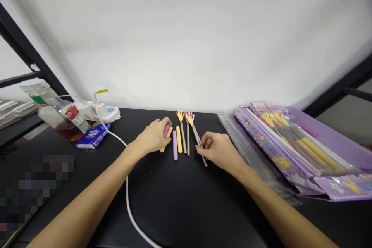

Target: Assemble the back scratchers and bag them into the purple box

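On the black table (pixel 180 201) lie several small fork-like sticks with yellow claw heads and metal shafts (pixel 183 131), next to loose coloured handle sleeves: a purple one (pixel 174 145) and a yellow one (pixel 179 139). My left hand (pixel 151 137) is closed over a pink sleeve (pixel 166 131), with another yellow sleeve (pixel 168 133) beside it. My right hand (pixel 219 149) pinches the metal shaft of one claw stick (pixel 195 131) near its lower end.
A purple display box (pixel 293 143) of more yellow claw sticks lies at the right on clear plastic wrapping. At the left stand a tilted glass bottle (pixel 58 114), a blue packet (pixel 93 135), and a white power strip (pixel 99 110) whose cable (pixel 128 197) crosses the table.
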Demonstrator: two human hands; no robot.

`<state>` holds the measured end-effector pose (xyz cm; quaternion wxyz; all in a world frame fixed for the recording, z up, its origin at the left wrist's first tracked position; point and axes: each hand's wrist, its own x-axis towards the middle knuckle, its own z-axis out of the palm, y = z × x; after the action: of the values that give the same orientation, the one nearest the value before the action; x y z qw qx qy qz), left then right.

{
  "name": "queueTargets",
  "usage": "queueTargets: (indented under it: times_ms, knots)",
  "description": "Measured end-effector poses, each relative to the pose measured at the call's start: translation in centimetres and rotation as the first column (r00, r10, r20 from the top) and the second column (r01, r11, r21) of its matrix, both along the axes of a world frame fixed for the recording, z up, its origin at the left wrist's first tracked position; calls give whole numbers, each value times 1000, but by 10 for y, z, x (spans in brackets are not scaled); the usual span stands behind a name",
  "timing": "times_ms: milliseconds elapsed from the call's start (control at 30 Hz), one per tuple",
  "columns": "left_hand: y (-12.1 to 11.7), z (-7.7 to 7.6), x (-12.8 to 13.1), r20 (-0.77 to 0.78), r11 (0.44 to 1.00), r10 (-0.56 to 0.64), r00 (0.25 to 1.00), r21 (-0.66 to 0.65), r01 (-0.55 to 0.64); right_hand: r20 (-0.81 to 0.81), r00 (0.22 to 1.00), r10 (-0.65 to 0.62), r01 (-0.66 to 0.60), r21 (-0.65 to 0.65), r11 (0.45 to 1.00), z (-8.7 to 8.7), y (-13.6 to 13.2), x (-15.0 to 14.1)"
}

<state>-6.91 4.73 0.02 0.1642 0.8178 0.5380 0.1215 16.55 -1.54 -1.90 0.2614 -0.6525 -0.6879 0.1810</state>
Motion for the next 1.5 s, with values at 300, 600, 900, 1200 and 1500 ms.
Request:
queueTargets:
  times_ms: [300,600,900,1200,1500]
  knots:
    - [-20,18,15,-286,990,126,950,99,-101,-90,996,-2,1,-13,1000,3,-2,1]
    - [-22,17,18,-193,993,116,974,48,-109,-633,771,-75,21,-92,996,11,1,7]
    - [-5,16,6,219,981,33,975,-194,10,-898,441,-9,-89,-54,995,28,0,15]
    - [-4,12,5,316,958,-178,932,-163,238,-926,375,34,-166,-32,986,28,2,22]
    - [-5,15,8,285,935,-302,910,-97,341,-910,411,49,-122,-2,992,26,3,20]
